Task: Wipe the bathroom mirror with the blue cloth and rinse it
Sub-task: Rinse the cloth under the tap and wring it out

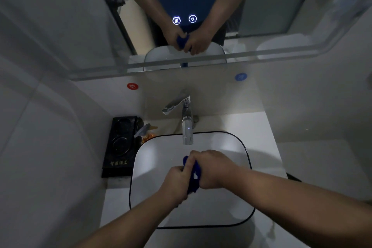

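Note:
The blue cloth (193, 177) is bunched up between both hands over the white basin (153, 155), just in front of the chrome faucet (186, 121). My left hand (177, 181) grips the cloth's near end. My right hand (211, 167) grips its far end, fingers curled round it. Most of the cloth is hidden inside the two fists. The mirror (271, 12) hangs on the wall above and reflects my arms, both hands and the cloth. I cannot tell whether water runs from the spout.
A black tray (118, 147) lies left of the basin, with a soap pump bottle (146, 133) beside it. The mirror carries two lit touch icons (184, 19). A red sticker (132, 86) and a blue sticker (241, 76) mark the wall. White countertop (261, 139) surrounds the basin.

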`<state>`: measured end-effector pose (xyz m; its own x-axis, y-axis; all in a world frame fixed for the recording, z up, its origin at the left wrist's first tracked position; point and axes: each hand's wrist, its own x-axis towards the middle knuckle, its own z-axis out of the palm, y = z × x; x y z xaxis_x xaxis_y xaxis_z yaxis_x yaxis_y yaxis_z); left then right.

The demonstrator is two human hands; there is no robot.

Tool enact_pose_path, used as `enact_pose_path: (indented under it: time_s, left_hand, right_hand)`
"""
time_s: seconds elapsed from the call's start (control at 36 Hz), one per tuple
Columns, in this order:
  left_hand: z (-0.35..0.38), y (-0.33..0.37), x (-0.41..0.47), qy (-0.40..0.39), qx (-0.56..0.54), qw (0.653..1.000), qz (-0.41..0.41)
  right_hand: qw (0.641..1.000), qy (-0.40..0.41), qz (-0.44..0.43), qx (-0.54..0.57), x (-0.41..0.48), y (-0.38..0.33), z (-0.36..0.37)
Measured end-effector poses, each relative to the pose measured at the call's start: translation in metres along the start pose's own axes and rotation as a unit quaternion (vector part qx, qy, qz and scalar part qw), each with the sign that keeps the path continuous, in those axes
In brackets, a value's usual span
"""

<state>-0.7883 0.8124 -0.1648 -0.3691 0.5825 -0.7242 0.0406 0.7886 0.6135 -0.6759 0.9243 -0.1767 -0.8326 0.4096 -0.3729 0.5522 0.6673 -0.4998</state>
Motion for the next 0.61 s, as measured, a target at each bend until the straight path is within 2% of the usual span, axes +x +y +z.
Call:
enact_pose_path:
  time_s: [0.14, 0.22, 0.28, 0.33, 0.42, 0.61]
  left_hand:
    - [-0.005, -0.01, 0.015, 0.052, 0.029, 0.997, 0.058]
    - [-0.01, -0.014, 0.02, 0.059, 0.13, 0.985, 0.1]
    - [-0.013, -0.016, 0.021, 0.064, 0.184, 0.972, 0.129]
    - [-0.015, -0.015, 0.021, 0.064, 0.226, 0.96, 0.152]
    - [-0.017, -0.01, 0.021, 0.068, 0.281, 0.939, 0.186]
    - [-0.023, 0.004, 0.024, 0.069, 0.347, 0.902, 0.246]
  right_hand:
    - [0.992, -0.015, 0.065, 0.105, 0.0, -0.013, 0.01]
    - [0.984, -0.024, 0.076, 0.16, -0.006, -0.024, 0.014]
    - [0.967, -0.046, 0.114, 0.224, -0.01, -0.028, 0.02]
    - [0.928, -0.069, 0.179, 0.321, -0.012, -0.027, 0.03]
    - [0.843, -0.065, 0.26, 0.467, -0.017, -0.026, 0.039]
    - [0.706, -0.129, 0.28, 0.638, -0.029, -0.028, 0.035]
